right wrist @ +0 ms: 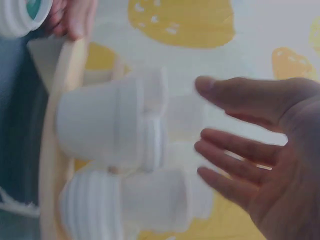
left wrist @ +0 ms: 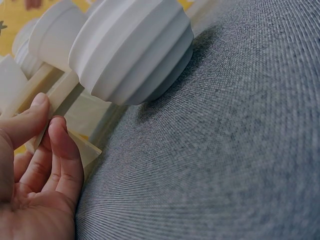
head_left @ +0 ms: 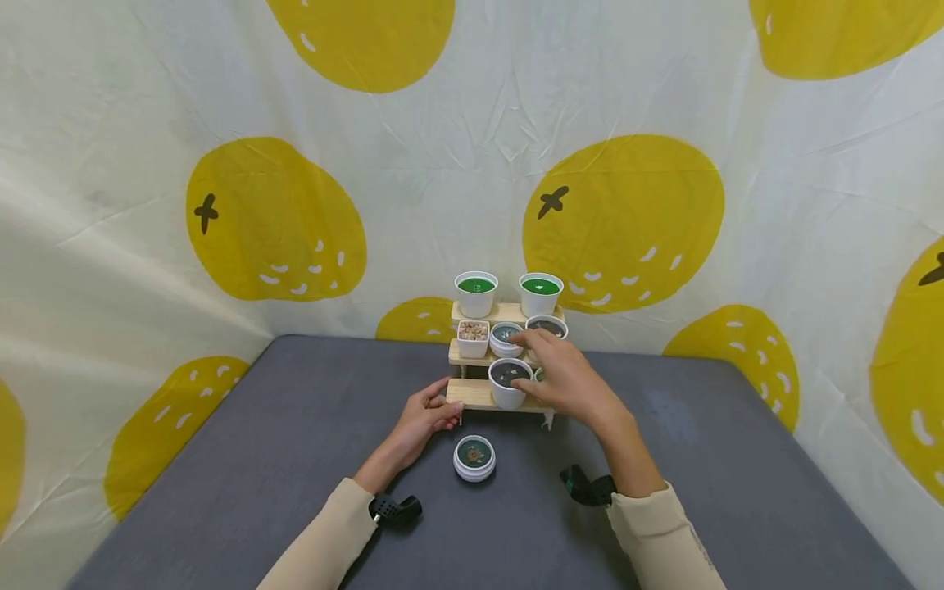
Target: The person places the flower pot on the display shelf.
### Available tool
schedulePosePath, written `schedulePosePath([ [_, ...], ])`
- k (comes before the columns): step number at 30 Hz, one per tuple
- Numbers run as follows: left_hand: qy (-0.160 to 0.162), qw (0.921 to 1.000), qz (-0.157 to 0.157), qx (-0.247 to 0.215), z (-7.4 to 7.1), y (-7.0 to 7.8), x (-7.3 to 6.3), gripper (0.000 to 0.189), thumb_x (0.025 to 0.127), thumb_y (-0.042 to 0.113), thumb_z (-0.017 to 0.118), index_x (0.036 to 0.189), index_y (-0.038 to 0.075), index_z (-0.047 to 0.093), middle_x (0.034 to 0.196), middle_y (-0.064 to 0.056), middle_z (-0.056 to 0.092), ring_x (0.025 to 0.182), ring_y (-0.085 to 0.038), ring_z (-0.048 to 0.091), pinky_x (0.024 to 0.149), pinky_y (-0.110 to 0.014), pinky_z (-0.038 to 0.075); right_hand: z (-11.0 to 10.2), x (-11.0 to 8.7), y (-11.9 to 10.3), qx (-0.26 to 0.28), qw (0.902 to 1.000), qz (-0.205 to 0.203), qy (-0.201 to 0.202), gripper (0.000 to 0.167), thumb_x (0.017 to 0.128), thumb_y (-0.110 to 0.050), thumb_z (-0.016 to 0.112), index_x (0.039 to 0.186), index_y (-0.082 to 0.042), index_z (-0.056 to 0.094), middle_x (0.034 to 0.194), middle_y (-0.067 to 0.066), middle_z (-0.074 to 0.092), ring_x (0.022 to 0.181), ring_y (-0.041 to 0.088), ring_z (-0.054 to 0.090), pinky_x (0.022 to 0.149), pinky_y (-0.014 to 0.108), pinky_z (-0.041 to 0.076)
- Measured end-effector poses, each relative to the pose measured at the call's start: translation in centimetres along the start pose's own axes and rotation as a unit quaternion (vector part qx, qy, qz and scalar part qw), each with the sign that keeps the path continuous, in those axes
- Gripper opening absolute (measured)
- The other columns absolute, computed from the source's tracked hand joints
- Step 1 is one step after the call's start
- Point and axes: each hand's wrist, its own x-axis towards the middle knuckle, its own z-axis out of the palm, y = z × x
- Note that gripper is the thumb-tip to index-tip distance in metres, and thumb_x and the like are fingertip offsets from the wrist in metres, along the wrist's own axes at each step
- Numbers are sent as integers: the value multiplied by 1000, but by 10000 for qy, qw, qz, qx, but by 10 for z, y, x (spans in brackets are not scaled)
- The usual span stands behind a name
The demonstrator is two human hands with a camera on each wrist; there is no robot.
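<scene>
A three-tier wooden stand (head_left: pixel 469 392) holds small white pots. My left hand (head_left: pixel 422 420) pinches the left end of its lowest shelf, thumb above and fingers below in the left wrist view. My right hand (head_left: pixel 566 373) hovers over the shelves with fingers spread, and nothing is between them in the right wrist view. Nearest to it on the lowest shelf is a white cup (head_left: pixel 507 393) with dark filling. Beside that cup stands a ribbed white jar (right wrist: pixel 90 205), mostly hidden by the right hand in the head view. A ribbed round jar (head_left: pixel 474 469) with blue-green filling sits on the table before the stand.
On the top shelf stand two green-filled cups (head_left: pixel 475 305) (head_left: pixel 541 303). The middle shelf bears a square pot (head_left: pixel 473 340) of pale bits, a ribbed jar (head_left: pixel 506 338) and a dark-filled cup (head_left: pixel 549 328). A lemon-patterned curtain (head_left: pixel 457 180) hangs behind the grey table (head_left: pixel 332 385).
</scene>
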Motion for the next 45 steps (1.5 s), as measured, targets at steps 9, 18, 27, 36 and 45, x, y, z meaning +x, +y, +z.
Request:
schedulePosePath([
  [9, -45, 10000, -1, -41, 1, -3, 0, 76, 98, 10, 70, 162, 3, 29, 84, 3, 68, 78, -9, 65, 69, -21, 56, 17, -15, -28, 1980, 9677, -1305, -855, 52, 87, -12, 84, 133, -4, 60, 131, 12, 67, 122, 28, 66, 100, 41, 58],
  [18, -2, 10000, -49, 23, 0, -5, -1, 73, 99, 10, 67, 162, 4, 30, 82, 5, 66, 75, -8, 62, 71, -22, 54, 56, -21, -25, 2335, 9438, -1062, -2083, 66, 87, -22, 85, 143, -5, 55, 143, 11, 61, 132, 21, 58, 114, 36, 48],
  [27, 37, 10000, 45, -67, -2, -5, 3, 76, 98, 12, 70, 161, 2, 30, 83, 2, 68, 79, -8, 67, 75, -24, 57, 73, -16, -19, 1565, 9610, -966, -2064, 66, 83, -26, 88, 139, -7, 59, 140, 6, 64, 133, 21, 58, 114, 43, 45],
  [36, 9, 9999, 43, -93, -2, -3, 2, 72, 98, 9, 70, 160, 5, 34, 85, 1, 70, 81, -10, 69, 77, -25, 59, 82, -16, -12, 1690, 9569, -1033, -2123, 74, 78, -23, 93, 141, -7, 57, 143, 5, 62, 136, 20, 58, 116, 40, 44],
  [45, -42, 10000, 6, -19, -3, -2, 1, 73, 99, 12, 70, 161, 5, 32, 85, 1, 69, 73, -8, 64, 70, -22, 57, 87, -16, -5, 1533, 9497, -1030, -2528, 75, 76, -19, 93, 142, -8, 58, 143, 6, 63, 136, 17, 56, 117, 37, 43],
])
